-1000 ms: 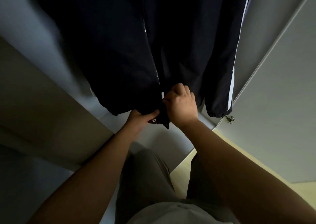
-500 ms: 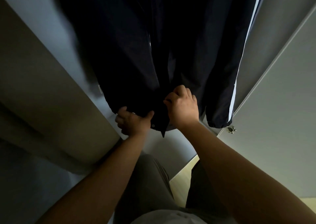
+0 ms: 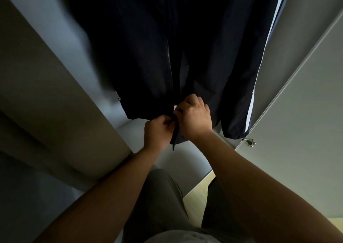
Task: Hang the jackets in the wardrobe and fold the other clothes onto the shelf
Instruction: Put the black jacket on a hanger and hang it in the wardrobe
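I see the dark jacket (image 3: 185, 57) hanging inside the wardrobe (image 3: 55, 94), its hem low in the opening, and both my hands are up at the bottom of its front. My left hand (image 3: 157, 133) is closed, its fingers (image 3: 168, 121) pinching the lower end of the left front panel at the hem, and my right hand (image 3: 194, 118) is clenched on the opposite edge just beside it, the two hands nearly touching. I judge this hold is for seating the zip (image 3: 169, 66): one side pulled taut and steady so the other end can be fed into the slider, which would keep the jacket closed and hanging straight. A small pale tab shows just above my right knuckles, but I cannot tell whether it is the slider or a label. The zip teeth are visible running up the front above my hands; whether they are already meshed there is too dark to make out. The hanger and rail are cut off by the top edge, so I cannot confirm how the jacket hangs. A sleeve with a white stripe (image 3: 259, 86) hangs at the right, near the open wardrobe door (image 3: 297, 112), whose small metal fitting (image 3: 249, 142) sits just below the cuff. The shelf and the other clothes are out of sight.
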`<state>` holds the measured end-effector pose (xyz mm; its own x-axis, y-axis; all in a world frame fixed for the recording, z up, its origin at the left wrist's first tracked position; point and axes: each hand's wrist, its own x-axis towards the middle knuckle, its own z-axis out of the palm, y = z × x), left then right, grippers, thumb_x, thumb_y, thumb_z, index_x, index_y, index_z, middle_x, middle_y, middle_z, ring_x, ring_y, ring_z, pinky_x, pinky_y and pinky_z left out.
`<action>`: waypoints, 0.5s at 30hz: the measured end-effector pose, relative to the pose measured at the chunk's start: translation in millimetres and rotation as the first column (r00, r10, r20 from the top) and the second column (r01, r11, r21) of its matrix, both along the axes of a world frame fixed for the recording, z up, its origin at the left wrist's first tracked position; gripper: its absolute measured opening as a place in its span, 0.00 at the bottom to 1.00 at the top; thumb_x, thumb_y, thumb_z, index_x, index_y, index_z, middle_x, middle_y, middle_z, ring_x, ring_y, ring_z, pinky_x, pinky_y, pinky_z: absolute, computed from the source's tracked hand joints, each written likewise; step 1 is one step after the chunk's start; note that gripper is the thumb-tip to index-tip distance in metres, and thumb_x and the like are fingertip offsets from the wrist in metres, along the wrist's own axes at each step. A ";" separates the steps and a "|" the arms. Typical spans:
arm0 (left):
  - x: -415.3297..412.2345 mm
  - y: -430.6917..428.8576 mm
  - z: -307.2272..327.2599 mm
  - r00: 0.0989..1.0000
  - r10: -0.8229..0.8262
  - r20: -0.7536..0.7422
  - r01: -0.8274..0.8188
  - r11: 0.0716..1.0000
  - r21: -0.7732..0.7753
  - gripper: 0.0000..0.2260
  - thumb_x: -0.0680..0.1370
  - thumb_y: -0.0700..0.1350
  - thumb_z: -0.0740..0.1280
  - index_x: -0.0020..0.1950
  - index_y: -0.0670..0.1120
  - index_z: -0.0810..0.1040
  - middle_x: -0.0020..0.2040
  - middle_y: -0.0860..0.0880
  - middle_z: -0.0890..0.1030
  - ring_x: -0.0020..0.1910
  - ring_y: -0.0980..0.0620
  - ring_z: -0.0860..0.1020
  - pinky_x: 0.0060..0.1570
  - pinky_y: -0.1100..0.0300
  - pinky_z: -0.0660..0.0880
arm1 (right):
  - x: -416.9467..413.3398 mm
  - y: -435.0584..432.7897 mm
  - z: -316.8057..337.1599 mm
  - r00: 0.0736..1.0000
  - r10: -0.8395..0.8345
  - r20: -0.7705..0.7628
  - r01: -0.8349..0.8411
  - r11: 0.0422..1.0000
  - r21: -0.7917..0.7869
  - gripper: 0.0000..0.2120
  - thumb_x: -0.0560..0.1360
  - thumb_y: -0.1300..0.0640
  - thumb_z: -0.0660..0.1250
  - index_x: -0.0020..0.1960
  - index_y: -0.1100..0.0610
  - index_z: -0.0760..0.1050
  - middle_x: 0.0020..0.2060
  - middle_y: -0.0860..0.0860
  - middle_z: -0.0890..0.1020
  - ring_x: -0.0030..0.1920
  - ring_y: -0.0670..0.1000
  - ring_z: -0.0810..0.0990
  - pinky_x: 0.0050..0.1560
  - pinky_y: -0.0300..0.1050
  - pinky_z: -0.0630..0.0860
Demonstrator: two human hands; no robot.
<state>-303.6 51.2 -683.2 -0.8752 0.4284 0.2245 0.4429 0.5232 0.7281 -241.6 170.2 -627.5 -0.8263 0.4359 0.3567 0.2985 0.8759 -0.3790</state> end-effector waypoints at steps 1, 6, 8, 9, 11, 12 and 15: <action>-1.4 -0.5 -0.3 1.000 0.009 -0.008 -0.009 1.000 -0.016 0.06 0.78 0.50 0.72 0.46 0.48 0.83 0.41 0.53 0.85 0.40 0.58 0.81 0.37 0.72 0.69 | 0.3 -1.4 0.7 1.000 0.013 0.009 -0.013 1.000 0.020 0.09 0.79 0.51 0.68 0.53 0.54 0.84 0.52 0.53 0.75 0.55 0.58 0.73 0.55 0.55 0.71; -12.5 -5.0 2.7 0.999 0.032 -0.012 -0.033 0.999 -0.038 0.08 0.77 0.46 0.74 0.47 0.41 0.83 0.42 0.46 0.85 0.43 0.48 0.83 0.39 0.64 0.68 | -4.3 8.1 21.6 0.994 -0.036 -0.099 0.047 0.992 0.115 0.07 0.77 0.51 0.70 0.49 0.53 0.84 0.51 0.54 0.76 0.52 0.60 0.74 0.50 0.55 0.70; -15.3 -4.0 6.5 1.000 0.020 0.009 -0.019 0.998 -0.060 0.09 0.77 0.48 0.74 0.47 0.41 0.83 0.42 0.46 0.85 0.43 0.48 0.83 0.39 0.64 0.68 | -8.1 13.4 32.3 0.989 -0.044 -0.144 0.056 0.995 0.083 0.07 0.77 0.51 0.69 0.49 0.54 0.84 0.51 0.54 0.75 0.52 0.59 0.75 0.50 0.54 0.70; -16.0 -1.9 10.1 1.000 0.002 0.011 -0.002 0.998 -0.064 0.10 0.77 0.49 0.74 0.47 0.42 0.83 0.42 0.47 0.85 0.43 0.49 0.83 0.39 0.63 0.70 | -9.0 15.0 35.1 0.989 -0.033 -0.144 0.042 0.997 0.058 0.08 0.78 0.52 0.69 0.49 0.54 0.83 0.51 0.54 0.75 0.53 0.59 0.75 0.50 0.54 0.70; -17.0 5.9 20.4 1.000 -0.001 0.011 0.002 1.000 -0.008 0.10 0.76 0.51 0.74 0.49 0.45 0.83 0.42 0.51 0.85 0.42 0.54 0.81 0.40 0.65 0.74 | -8.6 16.1 36.1 0.990 -0.015 -0.139 0.020 0.999 0.031 0.08 0.78 0.52 0.69 0.50 0.55 0.83 0.52 0.54 0.75 0.53 0.59 0.74 0.50 0.54 0.70; -17.4 10.7 26.1 1.000 0.010 0.007 -0.010 0.999 0.030 0.09 0.76 0.51 0.75 0.50 0.46 0.84 0.41 0.54 0.84 0.41 0.56 0.80 0.40 0.71 0.73 | -7.5 15.5 35.1 0.991 -0.011 -0.132 0.015 0.999 0.028 0.08 0.78 0.52 0.68 0.50 0.55 0.83 0.52 0.54 0.75 0.53 0.59 0.74 0.50 0.53 0.70; -18.4 20.4 35.6 0.999 0.034 -0.025 -0.033 0.999 0.034 0.07 0.77 0.49 0.73 0.47 0.46 0.84 0.39 0.53 0.83 0.38 0.55 0.78 0.33 0.77 0.66 | -5.1 11.5 34.7 0.995 0.004 -0.104 -0.002 1.000 0.016 0.08 0.79 0.53 0.68 0.51 0.55 0.83 0.52 0.54 0.74 0.54 0.58 0.74 0.51 0.52 0.68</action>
<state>-322.0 71.6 -647.5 -0.8828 0.3910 0.2605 0.4441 0.5135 0.7342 -246.7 181.7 -592.9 -0.7855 0.4267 0.4481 0.2551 0.8831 -0.3937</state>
